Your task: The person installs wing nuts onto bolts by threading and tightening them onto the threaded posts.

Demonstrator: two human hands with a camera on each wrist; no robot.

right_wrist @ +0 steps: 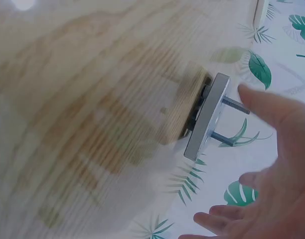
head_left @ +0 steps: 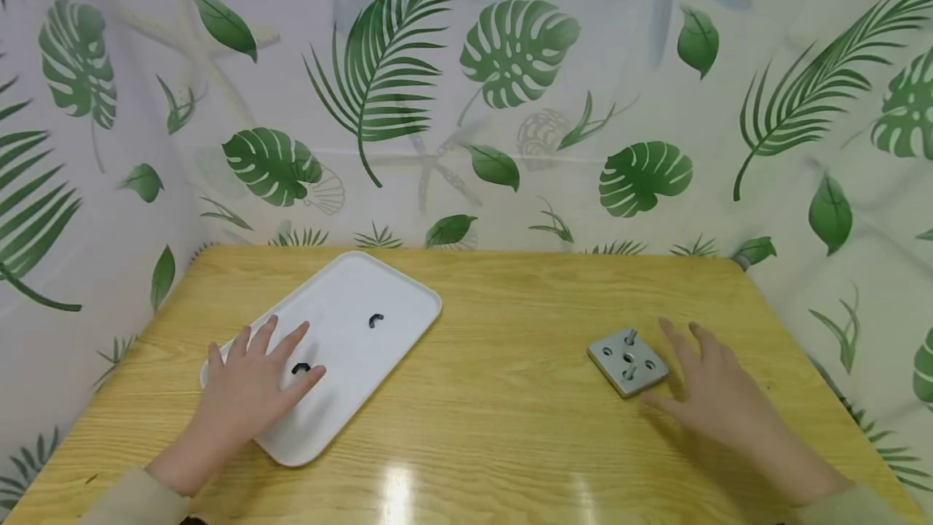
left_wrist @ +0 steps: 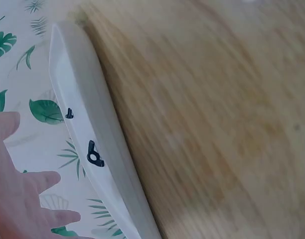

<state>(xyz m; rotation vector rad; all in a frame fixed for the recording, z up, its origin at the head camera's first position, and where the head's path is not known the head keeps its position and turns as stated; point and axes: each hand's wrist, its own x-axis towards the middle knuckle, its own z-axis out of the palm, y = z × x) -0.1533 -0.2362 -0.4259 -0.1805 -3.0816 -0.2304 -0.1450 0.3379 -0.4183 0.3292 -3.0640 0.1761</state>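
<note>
My left hand [head_left: 251, 383] is spread over the near left part of a white tray [head_left: 342, 395], fingers apart and holding nothing. Close by its thumb and forefinger is a small black wing nut [head_left: 301, 368], whose round hole shows in the left wrist view [left_wrist: 96, 157]. Farther up the tray is a second black wing nut [head_left: 375, 320]. On the right, a square metal plate [head_left: 615, 367] with several holes has two threaded studs standing up from it. My right hand [head_left: 722, 391] hovers just to the right of this plate, fingers extended and nothing held.
Both the tray and the plate are on a light wooden table [head_left: 496, 428]. The tray sits at a slant with a raised rim. A leaf-printed cloth [head_left: 466, 120] hangs behind the table and along both sides. In the right wrist view, dark feet [right_wrist: 197, 107] show beneath the plate.
</note>
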